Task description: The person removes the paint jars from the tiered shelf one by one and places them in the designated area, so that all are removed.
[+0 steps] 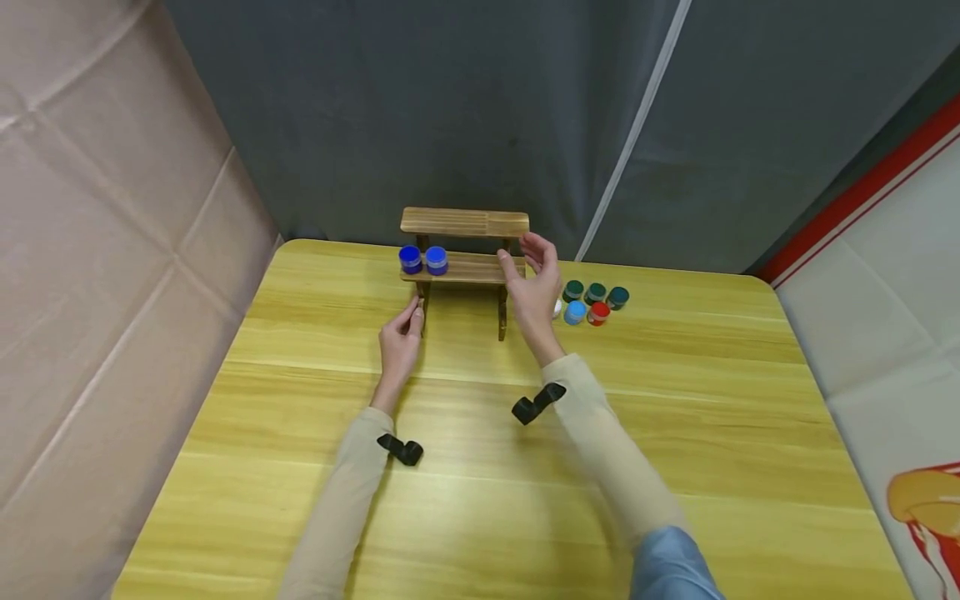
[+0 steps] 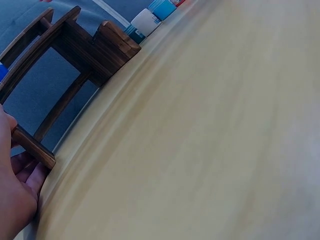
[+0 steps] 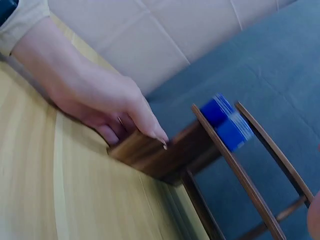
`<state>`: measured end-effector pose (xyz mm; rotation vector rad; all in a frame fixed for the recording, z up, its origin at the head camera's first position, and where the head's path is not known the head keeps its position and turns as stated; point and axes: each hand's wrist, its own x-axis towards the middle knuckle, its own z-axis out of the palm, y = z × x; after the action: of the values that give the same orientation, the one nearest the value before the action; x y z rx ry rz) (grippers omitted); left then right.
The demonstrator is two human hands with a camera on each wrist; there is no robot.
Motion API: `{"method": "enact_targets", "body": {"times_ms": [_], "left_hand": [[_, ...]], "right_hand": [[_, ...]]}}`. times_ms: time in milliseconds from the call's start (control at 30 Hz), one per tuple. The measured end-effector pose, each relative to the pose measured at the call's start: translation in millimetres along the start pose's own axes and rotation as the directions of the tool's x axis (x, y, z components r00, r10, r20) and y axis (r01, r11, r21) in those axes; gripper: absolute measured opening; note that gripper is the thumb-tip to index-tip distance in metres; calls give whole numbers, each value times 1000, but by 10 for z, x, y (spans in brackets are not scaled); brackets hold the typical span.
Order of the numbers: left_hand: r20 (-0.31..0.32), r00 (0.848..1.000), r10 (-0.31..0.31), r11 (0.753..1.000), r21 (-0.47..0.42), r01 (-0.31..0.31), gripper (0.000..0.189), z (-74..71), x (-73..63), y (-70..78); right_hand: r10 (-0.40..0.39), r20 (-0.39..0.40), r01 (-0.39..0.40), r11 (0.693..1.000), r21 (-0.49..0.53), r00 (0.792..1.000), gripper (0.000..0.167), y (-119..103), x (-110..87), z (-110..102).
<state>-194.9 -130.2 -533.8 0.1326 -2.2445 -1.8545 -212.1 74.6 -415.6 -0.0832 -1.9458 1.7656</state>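
Observation:
A small two-tier wooden rack (image 1: 465,222) stands near the table's back edge. Two blue-lidded paint jars (image 1: 437,261) sit side by side on the left end of its lower shelf (image 1: 474,268). My left hand (image 1: 400,344) grips the foot of the rack's left leg, thumb on the near side; the left wrist view shows the fingers around this leg (image 2: 34,147). At the right end of the lower shelf is my right hand (image 1: 536,293), thumb and fingers spread apart with nothing visible between them. Only a sliver of its finger (image 3: 314,217) enters the right wrist view.
Right of the rack, several small jars stand grouped on the table: dark green ones (image 1: 596,292), a light blue jar (image 1: 575,312), a red jar (image 1: 598,313) and a white jar (image 2: 146,22) partly hidden by my right hand. A grey curtain (image 1: 450,108) hangs behind the table.

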Motion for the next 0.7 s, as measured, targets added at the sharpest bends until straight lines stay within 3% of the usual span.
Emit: {"method": "enact_targets", "body": {"times_ms": [300,700], "left_hand": [[-6,1000,-5,1000,-6,4,38,21,-4,9],[-12,1000,-9,1000,0,9,38,33,-6,14]], "right_hand": [[0,110,-3,1000,26,994,50,-5,-83,255],[43,266,-25,997,-72,963,61,11,-206,507]]}}
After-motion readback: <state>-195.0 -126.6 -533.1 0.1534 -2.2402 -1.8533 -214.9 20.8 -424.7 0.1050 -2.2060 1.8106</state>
